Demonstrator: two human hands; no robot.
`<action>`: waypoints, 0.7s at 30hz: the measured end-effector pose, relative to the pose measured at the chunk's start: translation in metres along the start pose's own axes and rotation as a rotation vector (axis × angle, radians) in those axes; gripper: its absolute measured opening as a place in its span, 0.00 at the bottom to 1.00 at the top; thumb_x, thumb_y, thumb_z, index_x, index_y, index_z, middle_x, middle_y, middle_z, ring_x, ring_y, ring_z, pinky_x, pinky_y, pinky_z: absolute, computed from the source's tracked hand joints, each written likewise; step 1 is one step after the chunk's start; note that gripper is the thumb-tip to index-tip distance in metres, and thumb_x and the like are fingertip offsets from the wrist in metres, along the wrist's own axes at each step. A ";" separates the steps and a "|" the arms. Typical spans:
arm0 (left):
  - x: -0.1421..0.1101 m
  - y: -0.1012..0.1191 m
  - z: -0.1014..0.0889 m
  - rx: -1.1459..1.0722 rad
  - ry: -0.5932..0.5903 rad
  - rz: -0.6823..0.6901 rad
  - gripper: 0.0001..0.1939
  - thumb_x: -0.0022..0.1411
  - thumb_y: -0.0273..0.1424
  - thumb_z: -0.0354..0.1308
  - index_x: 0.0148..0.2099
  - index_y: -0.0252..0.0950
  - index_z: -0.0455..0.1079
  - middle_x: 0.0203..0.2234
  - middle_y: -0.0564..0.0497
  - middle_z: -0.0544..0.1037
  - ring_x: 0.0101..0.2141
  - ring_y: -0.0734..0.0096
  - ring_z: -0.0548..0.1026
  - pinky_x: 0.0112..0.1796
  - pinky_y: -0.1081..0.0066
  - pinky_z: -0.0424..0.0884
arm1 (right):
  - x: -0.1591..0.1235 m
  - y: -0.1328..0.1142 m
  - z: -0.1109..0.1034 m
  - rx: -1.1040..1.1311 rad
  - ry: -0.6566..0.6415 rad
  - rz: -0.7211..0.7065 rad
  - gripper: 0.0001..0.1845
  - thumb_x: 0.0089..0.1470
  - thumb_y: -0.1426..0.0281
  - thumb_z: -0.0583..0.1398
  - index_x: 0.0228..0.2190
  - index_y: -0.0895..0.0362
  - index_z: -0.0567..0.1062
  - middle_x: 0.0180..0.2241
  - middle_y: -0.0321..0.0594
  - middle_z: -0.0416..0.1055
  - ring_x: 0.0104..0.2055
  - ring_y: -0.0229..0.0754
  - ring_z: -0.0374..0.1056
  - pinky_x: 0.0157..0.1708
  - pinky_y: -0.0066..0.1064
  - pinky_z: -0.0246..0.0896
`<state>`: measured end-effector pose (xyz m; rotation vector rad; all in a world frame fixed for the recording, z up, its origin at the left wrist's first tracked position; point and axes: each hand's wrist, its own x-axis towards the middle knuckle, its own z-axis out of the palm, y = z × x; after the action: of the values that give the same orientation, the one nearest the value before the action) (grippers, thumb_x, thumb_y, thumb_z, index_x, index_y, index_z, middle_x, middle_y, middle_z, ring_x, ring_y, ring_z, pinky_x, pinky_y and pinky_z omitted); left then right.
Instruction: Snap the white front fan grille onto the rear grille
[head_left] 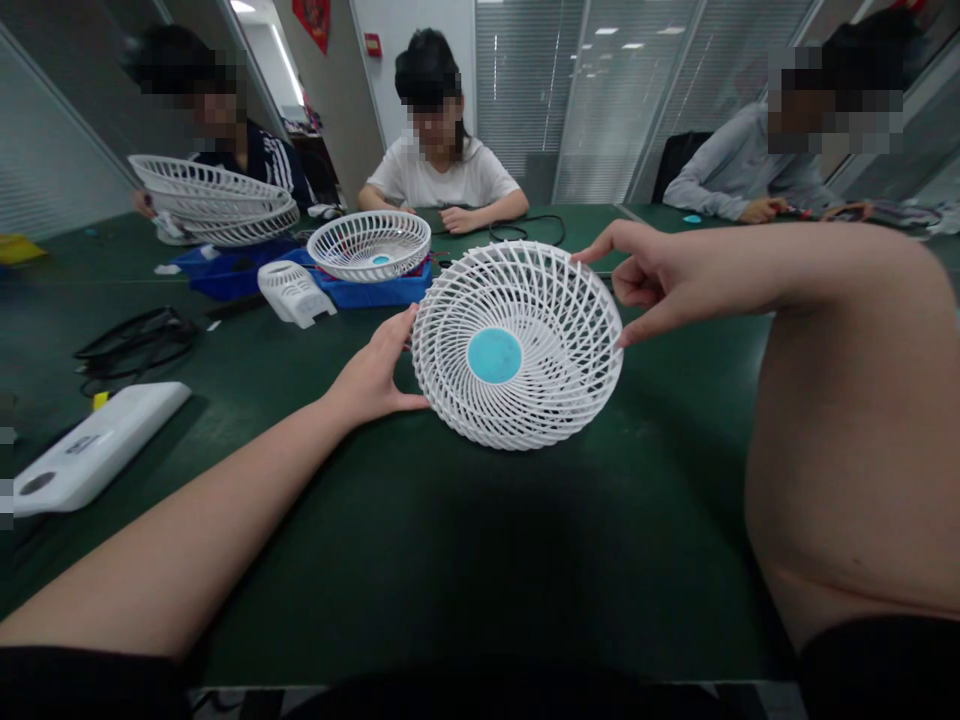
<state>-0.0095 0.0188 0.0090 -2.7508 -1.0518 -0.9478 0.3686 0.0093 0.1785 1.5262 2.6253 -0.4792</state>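
The fan grille [516, 358] is on the table [420, 540] at centre, between the left hand [373, 375] at its left edge & the right hand [651, 280] at its upper right edge. Behind it, to the left, a 2nd grille [369, 243] sits on a tray [375, 290], w/ a small housing [294, 292] just left of it. Further back left is a stack of grilles [214, 200]. A flat device [94, 445] lies near the left edge, cables [135, 335] behind it. Three people sit at the far side.

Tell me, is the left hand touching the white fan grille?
Touching. The head view shows the left hand cupped against the left rim of the fan grille, fingers and thumb on its edge with no gap between them.
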 end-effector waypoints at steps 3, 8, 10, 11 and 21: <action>0.000 0.001 0.000 -0.011 -0.006 -0.020 0.64 0.50 0.54 0.69 0.74 0.50 0.28 0.70 0.38 0.50 0.66 0.38 0.58 0.54 0.43 0.72 | 0.000 0.002 0.001 0.012 -0.009 -0.009 0.50 0.47 0.58 0.68 0.63 0.51 0.49 0.26 0.29 0.60 0.26 0.31 0.57 0.29 0.27 0.54; -0.002 0.000 0.002 -0.007 -0.009 -0.033 0.65 0.50 0.54 0.69 0.74 0.49 0.28 0.70 0.36 0.51 0.65 0.36 0.60 0.53 0.44 0.74 | 0.002 0.004 0.004 0.056 -0.023 -0.060 0.49 0.48 0.60 0.67 0.63 0.52 0.47 0.26 0.29 0.59 0.27 0.32 0.57 0.28 0.27 0.54; -0.003 -0.002 0.002 -0.005 -0.008 -0.049 0.65 0.48 0.55 0.69 0.74 0.49 0.29 0.70 0.36 0.51 0.64 0.35 0.60 0.53 0.43 0.74 | 0.003 0.003 0.005 0.058 -0.019 -0.061 0.49 0.48 0.61 0.66 0.63 0.52 0.47 0.26 0.30 0.61 0.28 0.33 0.59 0.29 0.28 0.54; -0.003 -0.002 0.003 -0.006 -0.006 -0.059 0.65 0.48 0.55 0.69 0.74 0.50 0.29 0.70 0.37 0.51 0.64 0.35 0.61 0.53 0.43 0.74 | 0.003 0.001 0.006 0.042 -0.013 -0.053 0.49 0.48 0.60 0.66 0.63 0.51 0.47 0.27 0.31 0.62 0.28 0.34 0.60 0.29 0.29 0.55; -0.001 -0.002 0.002 -0.028 -0.012 -0.041 0.64 0.49 0.56 0.68 0.74 0.50 0.28 0.70 0.37 0.50 0.62 0.36 0.64 0.50 0.45 0.76 | -0.006 -0.035 0.018 -0.289 0.187 0.158 0.54 0.41 0.51 0.66 0.64 0.53 0.51 0.33 0.41 0.69 0.28 0.41 0.65 0.26 0.31 0.55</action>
<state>-0.0102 0.0197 0.0065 -2.7711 -1.1088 -0.9586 0.3399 -0.0169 0.1712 1.7307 2.5312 0.0562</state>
